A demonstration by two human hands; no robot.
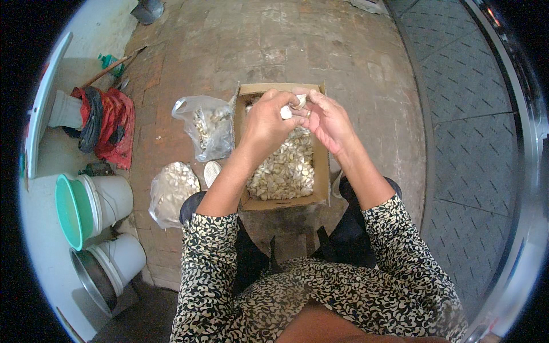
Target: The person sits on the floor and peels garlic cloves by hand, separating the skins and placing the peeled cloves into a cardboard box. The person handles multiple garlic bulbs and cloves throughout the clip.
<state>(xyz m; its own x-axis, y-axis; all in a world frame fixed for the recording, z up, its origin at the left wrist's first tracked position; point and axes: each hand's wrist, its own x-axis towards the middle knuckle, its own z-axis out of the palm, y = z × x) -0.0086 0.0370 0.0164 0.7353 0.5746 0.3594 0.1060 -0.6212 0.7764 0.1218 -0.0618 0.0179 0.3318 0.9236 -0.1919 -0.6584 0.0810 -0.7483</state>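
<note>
Above a cardboard box [321, 178], my left hand [266, 122] has a white piece of garlic [286, 112] between its thumb and fingers. A second, pale garlic piece [301, 101] sits between the fingertips of both hands, pinched by the thumb of my right hand [329, 118]. The two hands nearly meet, and some fingertips are hidden. Many loose garlic cloves [281, 171] fill the box below them. A clear plastic bag [210, 128] holding garlic pieces stands against the box's left side. Nearer my left knee lies another plastic bag [175, 193] full of pale cloves.
Along the left wall lie white buckets [113, 199] with a green basin [70, 212] and a metal basin [92, 281]. Red and black plastic bags [113, 124] hang further up. A dustpan [147, 11] is at the far left. Grey floor tiles [467, 141] run along the right.
</note>
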